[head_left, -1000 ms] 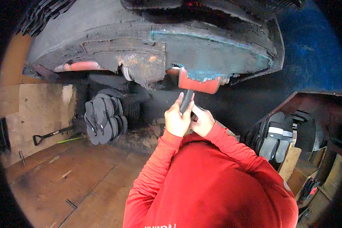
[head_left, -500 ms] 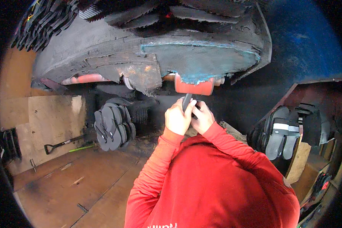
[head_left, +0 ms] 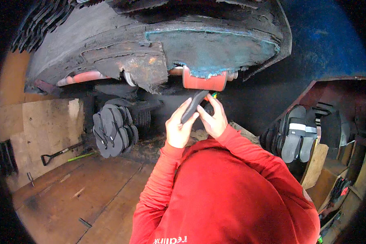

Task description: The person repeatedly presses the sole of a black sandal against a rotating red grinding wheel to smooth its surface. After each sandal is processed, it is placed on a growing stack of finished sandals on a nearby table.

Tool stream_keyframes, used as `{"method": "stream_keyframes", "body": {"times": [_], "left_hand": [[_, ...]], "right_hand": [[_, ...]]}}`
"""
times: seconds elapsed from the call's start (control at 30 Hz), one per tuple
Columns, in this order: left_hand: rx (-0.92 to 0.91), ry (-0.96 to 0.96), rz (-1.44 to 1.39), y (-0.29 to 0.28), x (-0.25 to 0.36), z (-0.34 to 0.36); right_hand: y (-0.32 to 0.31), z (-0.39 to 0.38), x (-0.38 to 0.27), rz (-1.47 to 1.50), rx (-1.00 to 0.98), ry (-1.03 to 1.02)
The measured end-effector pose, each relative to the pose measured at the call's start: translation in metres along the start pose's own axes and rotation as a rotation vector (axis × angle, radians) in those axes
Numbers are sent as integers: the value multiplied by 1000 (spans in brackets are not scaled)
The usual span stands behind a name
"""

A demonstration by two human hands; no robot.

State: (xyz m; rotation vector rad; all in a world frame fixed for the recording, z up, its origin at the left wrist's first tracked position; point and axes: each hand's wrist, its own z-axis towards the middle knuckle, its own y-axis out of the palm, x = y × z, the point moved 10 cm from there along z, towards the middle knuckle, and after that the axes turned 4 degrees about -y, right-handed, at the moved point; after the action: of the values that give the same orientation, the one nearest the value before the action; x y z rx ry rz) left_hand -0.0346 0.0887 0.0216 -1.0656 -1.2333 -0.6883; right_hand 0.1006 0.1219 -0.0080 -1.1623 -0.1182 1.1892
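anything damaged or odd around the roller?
Yes. Above the red roller, the teal-edged patch has a ragged, frayed lower edge that overlaps the roller's top in this view. The brownish flap to its left also looks torn, its edge hanging unevenly.

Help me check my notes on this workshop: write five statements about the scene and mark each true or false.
1. The left hand holds a dark flat piece. True.
2. The right hand hangs at the person's side. False: it is raised beside the left hand.
3. The sleeves are blue. False: they are red.
4. A red roller is ahead of the left hand. True.
5. A slim green stick is on the picture's left side. True.
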Motion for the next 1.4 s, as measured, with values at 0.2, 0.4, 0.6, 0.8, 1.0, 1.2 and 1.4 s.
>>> {"method": "stream_keyframes", "body": {"times": [0.2, 0.4, 0.6, 0.8, 1.0, 1.2, 1.4], "left_hand": [[-103, -85, 51, -22, -5, -21], [-73, 18, 351, -31, 56, 11], [-72, 49, 552, -2, 56, 38], [-146, -245, 480, 18, 37, 41], [-105, -281, 500, -6, 71, 35], [-176, -250, 478, -1, 57, 45], [-161, -97, 546, -28, 109, 10]], "right_hand": [[96, -57, 45, 2186, 142, 1195], [132, -11, 65, 2104, 72, 1071], [125, -12, 76, 2066, 41, 1173], [92, -40, 86, 1869, 54, 1387], [93, -26, 54, 1988, -4, 1409], [85, -21, 59, 1913, -23, 1357], [65, -1, 18, 1990, -80, 1278]]}}
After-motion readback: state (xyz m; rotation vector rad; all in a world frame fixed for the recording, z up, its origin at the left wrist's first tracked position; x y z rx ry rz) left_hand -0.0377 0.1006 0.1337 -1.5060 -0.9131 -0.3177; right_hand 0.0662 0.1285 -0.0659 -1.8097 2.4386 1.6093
